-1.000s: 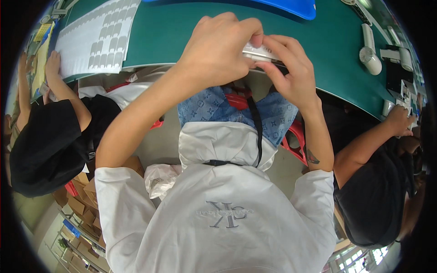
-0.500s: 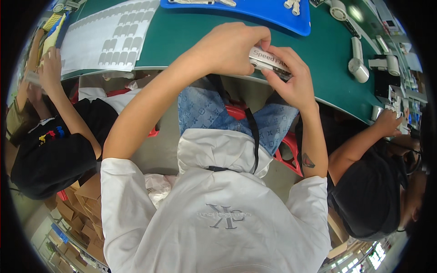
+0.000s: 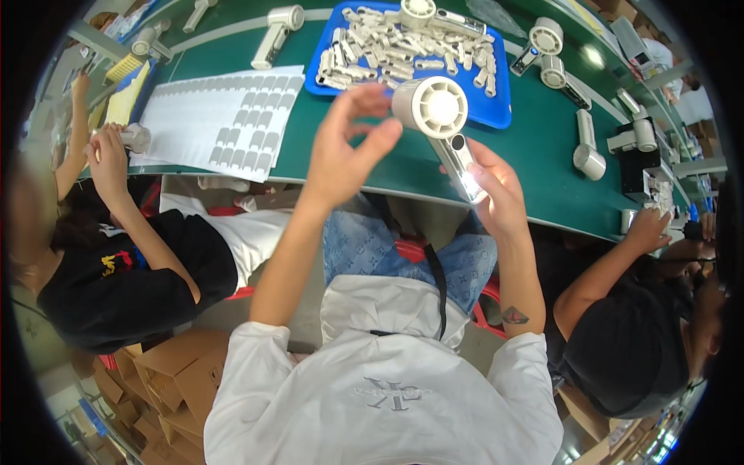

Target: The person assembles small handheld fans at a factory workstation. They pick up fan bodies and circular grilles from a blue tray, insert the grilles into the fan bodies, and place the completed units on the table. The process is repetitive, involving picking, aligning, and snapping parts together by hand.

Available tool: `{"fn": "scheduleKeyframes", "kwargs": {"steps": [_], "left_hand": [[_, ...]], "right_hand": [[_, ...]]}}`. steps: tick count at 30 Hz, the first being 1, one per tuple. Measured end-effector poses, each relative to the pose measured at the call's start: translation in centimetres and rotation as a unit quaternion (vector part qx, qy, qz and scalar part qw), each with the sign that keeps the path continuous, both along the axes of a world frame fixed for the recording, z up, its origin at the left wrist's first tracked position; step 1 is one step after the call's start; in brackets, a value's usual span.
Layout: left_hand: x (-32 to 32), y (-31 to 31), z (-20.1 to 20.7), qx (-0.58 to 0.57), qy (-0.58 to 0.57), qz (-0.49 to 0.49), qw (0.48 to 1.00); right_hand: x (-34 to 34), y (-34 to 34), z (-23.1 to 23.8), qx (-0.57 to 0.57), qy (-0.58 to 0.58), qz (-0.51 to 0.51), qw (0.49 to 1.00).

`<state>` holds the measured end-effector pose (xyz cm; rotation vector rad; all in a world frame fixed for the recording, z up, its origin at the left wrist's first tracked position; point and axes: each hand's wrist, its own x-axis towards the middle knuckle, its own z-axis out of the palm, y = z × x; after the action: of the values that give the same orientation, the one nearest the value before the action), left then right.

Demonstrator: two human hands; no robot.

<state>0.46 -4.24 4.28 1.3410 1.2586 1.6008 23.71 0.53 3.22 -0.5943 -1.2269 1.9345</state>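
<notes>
A white handheld fan is held upright over the near edge of the green table, its round grille facing me. My right hand grips the lower part of its handle, whose front panel is dark and glossy with a bright glare near the bottom. Beside the fan head, my left hand has its thumb and fingers apart. Its fingertips come close to the left side of the head; whether they touch it I cannot tell.
A blue tray holds many small off-white parts and a fan. Sheets of grey stickers lie at left. More fans, including one at right, stand or lie around. Co-workers sit on both sides, one person's hand at left holding a fan.
The fan has been turned from lying between both hands to upright, grille toward me. My left hand has come off it and opened. The view has shifted to show more of the tray.
</notes>
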Motion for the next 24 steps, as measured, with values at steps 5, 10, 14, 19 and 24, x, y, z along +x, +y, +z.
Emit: {"fn": "scheduleKeyframes", "kwargs": {"steps": [5, 10, 14, 19, 24], "left_hand": [[3.2, -1.1, 0.4, -0.036, 0.026, -0.058, 0.997], [2.5, -0.1, 2.7, -0.017, -0.015, 0.008, 1.000], [-1.0, 3.2, 5.0, -0.030, 0.047, 0.046, 0.997], [-16.4, 9.6, 4.1, -0.020, 0.113, 0.179, 0.977], [-28.4, 11.7, 1.6, -0.196, 0.417, 0.336, 0.822]], "right_hand": [[-3.3, -0.6, 0.5, 0.034, 0.034, -0.034, 0.998], [-6.5, -0.5, 2.4, 0.140, -0.017, -0.070, 0.988], [-8.0, 1.2, 3.7, 0.190, 0.011, -0.064, 0.980], [-1.7, 3.7, 4.7, 0.414, -0.278, -0.155, 0.853], [11.3, 8.2, 2.4, 0.432, -0.585, -0.401, 0.557]]}}
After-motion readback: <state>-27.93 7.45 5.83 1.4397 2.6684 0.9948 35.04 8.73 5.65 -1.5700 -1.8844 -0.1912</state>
